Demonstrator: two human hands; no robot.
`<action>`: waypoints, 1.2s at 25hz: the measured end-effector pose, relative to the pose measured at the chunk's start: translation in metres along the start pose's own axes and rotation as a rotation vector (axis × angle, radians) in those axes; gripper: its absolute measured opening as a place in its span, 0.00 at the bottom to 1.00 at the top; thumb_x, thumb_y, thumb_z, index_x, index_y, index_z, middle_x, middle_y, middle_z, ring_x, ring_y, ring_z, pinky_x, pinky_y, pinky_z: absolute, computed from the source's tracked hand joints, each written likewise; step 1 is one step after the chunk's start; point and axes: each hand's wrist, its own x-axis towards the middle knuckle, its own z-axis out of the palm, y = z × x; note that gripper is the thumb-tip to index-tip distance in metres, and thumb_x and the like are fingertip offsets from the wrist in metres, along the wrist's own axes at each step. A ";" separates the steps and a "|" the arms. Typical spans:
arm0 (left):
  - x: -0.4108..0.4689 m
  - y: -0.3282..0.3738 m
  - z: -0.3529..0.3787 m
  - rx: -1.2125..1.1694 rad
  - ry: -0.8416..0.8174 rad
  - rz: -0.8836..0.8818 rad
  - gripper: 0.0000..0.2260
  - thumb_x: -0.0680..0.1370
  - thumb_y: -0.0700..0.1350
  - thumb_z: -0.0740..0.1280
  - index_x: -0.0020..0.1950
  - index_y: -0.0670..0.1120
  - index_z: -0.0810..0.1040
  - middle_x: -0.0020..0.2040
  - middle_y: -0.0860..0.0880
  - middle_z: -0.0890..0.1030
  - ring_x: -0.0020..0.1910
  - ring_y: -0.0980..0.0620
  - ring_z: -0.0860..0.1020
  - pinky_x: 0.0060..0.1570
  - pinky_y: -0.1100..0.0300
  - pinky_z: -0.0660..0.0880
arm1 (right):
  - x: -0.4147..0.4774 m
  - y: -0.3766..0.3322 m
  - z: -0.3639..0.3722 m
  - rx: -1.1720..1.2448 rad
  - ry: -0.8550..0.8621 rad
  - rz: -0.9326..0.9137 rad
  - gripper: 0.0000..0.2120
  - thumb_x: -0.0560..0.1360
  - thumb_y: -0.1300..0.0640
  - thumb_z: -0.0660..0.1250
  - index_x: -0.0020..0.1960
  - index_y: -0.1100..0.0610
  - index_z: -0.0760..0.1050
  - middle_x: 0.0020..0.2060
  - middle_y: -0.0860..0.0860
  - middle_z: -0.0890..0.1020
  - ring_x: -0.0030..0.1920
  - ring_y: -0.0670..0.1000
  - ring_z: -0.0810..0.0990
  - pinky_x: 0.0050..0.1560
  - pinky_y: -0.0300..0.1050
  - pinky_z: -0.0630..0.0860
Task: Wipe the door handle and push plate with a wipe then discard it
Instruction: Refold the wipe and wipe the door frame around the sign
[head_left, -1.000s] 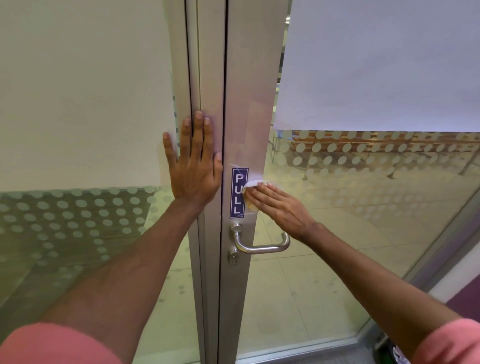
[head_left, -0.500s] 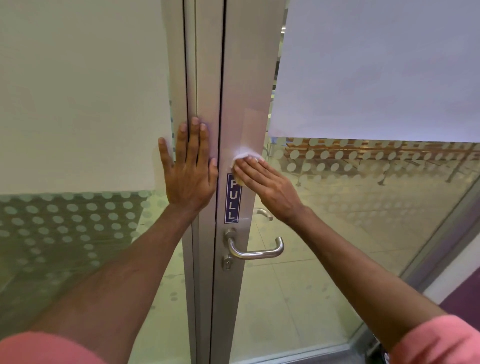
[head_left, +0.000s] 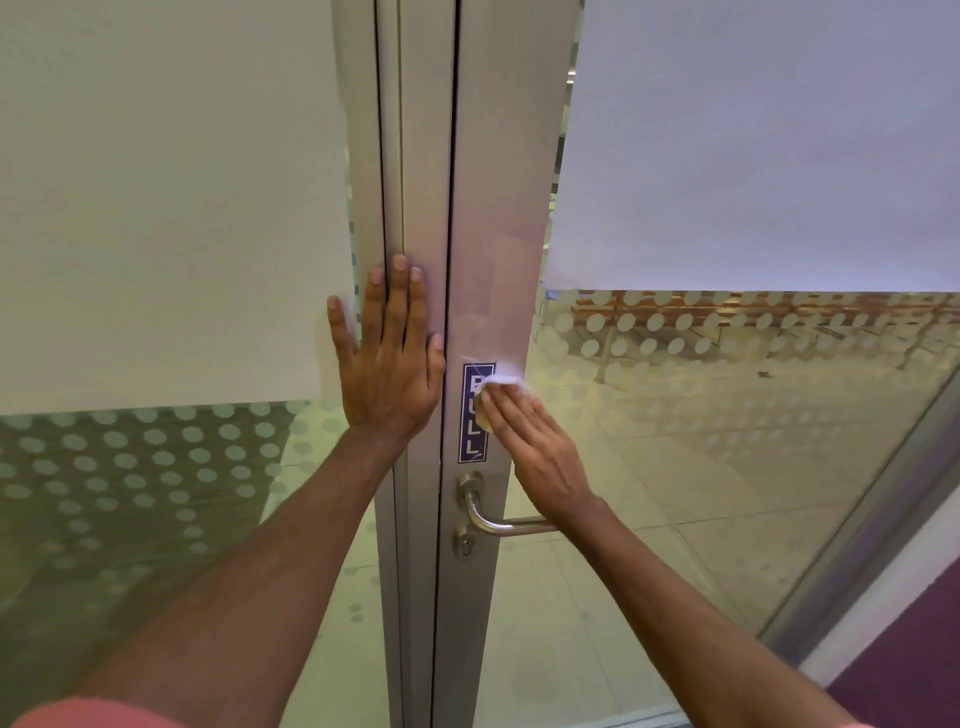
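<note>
Where the right hand (head_left: 540, 447) pressed a white wipe (head_left: 501, 383) flat under straight fingers (head_left: 506, 410), a blue vertical sticker (head_left: 474, 415) reading "PULL" lay partly covered on the brushed aluminium door stile (head_left: 493, 234). Frosted, dotted glass (head_left: 727, 156) flanked the frame above a pale tiled floor (head_left: 649, 519). Just below hung the steel lever handle (head_left: 493, 522). The left hand (head_left: 389, 374) rested open-palmed, fingers spread, on the adjoining frame.

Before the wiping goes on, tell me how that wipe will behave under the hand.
The wipe looks thin and floppy: it bunches under the right hand fingertips. Probably very light. Pressed flat on the smooth metal door frame, it likely slides easily.
</note>
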 end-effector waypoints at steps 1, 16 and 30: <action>0.000 0.001 0.000 -0.001 0.001 0.001 0.28 0.84 0.52 0.47 0.81 0.45 0.41 0.82 0.47 0.44 0.80 0.50 0.39 0.76 0.43 0.33 | 0.012 -0.006 0.001 0.032 0.064 0.103 0.26 0.77 0.70 0.57 0.75 0.62 0.61 0.74 0.56 0.63 0.76 0.53 0.58 0.77 0.49 0.56; 0.000 0.000 0.000 -0.023 -0.012 -0.016 0.28 0.84 0.54 0.46 0.81 0.45 0.40 0.81 0.49 0.38 0.80 0.50 0.39 0.76 0.43 0.33 | 0.057 -0.033 0.008 0.110 0.205 0.071 0.25 0.77 0.71 0.60 0.74 0.64 0.62 0.73 0.58 0.67 0.75 0.52 0.59 0.77 0.50 0.53; 0.000 0.000 -0.001 -0.022 -0.019 -0.011 0.27 0.84 0.53 0.44 0.81 0.45 0.42 0.81 0.48 0.40 0.80 0.49 0.40 0.77 0.43 0.35 | 0.029 0.016 -0.004 -0.030 0.098 -0.108 0.26 0.78 0.71 0.59 0.75 0.60 0.62 0.75 0.55 0.62 0.77 0.53 0.58 0.77 0.50 0.56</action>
